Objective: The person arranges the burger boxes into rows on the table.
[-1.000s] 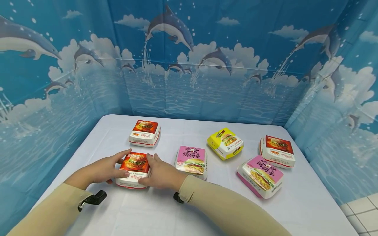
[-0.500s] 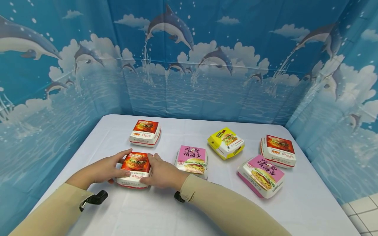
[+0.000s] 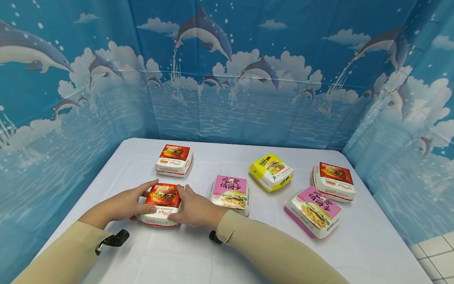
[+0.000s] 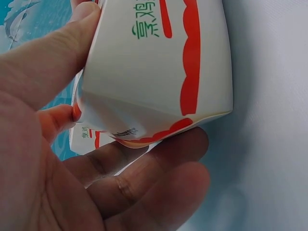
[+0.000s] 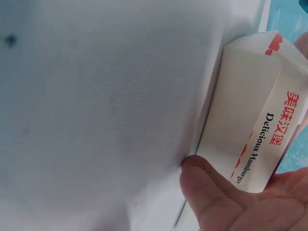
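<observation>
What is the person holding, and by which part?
The front-left red-and-white, squarish cardboard burger box, gripped by its opposite sides: the left hand at its left, the right hand at its right.

Spread on table [image 3: 170,260], six boxes. At front left, held box [image 3: 163,197], between left hand [image 3: 129,203] on its left side and right hand [image 3: 198,209] on its right side. Directly behind, apart, near table's back edge, far-left box [image 3: 173,159]. To right of held box, beyond right hand, middle box [image 3: 230,193], with right sleeve [image 3: 269,240] across before it. Farther right and back, rear box [image 3: 271,173]. Right of that and nearer, front-right box [image 3: 313,213]; just behind it and slightly right, far-right box [image 3: 333,181], touching or apart unclear. Behind table and along both sides, curtain [image 3: 220,110]. Past table's right edge, below curtain, tiles [image 3: 432,256].
</observation>
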### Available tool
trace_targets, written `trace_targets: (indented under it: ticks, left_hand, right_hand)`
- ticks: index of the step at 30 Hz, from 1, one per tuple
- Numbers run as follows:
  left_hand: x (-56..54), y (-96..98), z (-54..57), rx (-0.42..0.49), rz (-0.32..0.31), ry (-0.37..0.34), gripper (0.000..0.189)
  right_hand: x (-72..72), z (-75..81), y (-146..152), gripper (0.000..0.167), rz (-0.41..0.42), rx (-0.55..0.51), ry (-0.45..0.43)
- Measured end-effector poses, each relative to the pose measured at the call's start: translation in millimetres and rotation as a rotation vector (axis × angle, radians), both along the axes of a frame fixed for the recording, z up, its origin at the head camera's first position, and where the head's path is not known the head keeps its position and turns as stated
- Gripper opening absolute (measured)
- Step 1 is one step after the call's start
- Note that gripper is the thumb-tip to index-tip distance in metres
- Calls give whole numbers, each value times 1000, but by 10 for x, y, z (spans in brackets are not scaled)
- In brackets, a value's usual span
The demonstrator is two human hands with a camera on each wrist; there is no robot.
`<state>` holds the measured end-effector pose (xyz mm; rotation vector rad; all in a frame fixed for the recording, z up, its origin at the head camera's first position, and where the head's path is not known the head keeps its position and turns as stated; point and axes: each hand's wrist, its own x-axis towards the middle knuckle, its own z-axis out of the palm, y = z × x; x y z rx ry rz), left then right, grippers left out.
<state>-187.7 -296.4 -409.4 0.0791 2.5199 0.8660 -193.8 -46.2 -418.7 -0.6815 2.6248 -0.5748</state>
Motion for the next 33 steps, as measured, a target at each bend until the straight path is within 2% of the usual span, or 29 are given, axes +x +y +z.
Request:
trace_targets:
  ticks: [24, 33]
  left_hand:
    - [-33, 14, -1, 7, 6, 7, 112]
    - [-44, 22, 41, -11, -7, 2, 110]
  right_hand:
    - [-25, 6, 7, 100, -6, -22, 2]
    - [-28, 13, 14, 100, -14, -34, -2]
